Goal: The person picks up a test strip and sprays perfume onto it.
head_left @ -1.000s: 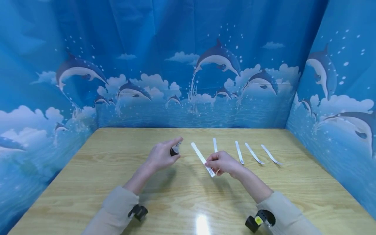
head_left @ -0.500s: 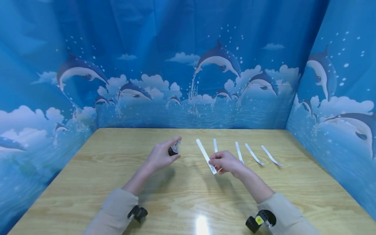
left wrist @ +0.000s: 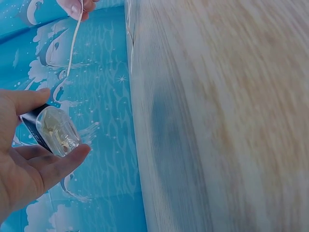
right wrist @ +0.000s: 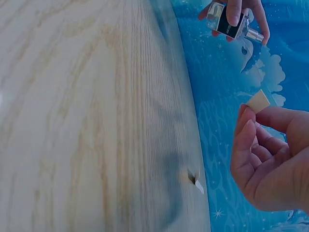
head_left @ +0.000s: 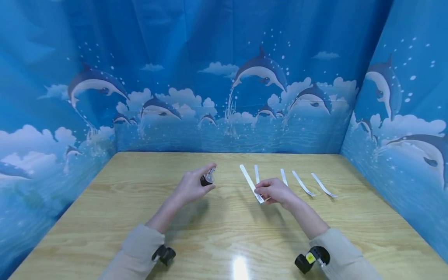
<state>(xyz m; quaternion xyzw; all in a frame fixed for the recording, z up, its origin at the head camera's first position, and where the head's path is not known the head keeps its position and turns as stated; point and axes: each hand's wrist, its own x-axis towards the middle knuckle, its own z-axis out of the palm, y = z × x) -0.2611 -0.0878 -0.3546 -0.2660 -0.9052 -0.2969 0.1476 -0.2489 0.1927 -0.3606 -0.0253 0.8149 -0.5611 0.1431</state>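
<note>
My left hand (head_left: 190, 187) grips a small clear glass perfume bottle (left wrist: 60, 130) with a black label, raised above the table. In the right wrist view its silver spray top (right wrist: 254, 35) shows, with a fingertip right at it. Thumb and fingers of my right hand (head_left: 274, 191) pinch a white paper test strip (head_left: 249, 179) near its printed end. The strip's long part slants away, up and to the left, to the right of the bottle. My other right fingers curl beneath, partly hidden.
Several similar white strips lie behind and right of my right hand, among them one strip (head_left: 303, 183) and a far-right strip (head_left: 322, 184). The wooden table (head_left: 210, 241) meets a blue dolphin-print curtain (head_left: 196, 128) at the back and sides.
My right hand has moved to the right and slightly away, carrying the test strip farther from the bottle. My left hand and the perfume bottle have barely moved.
</note>
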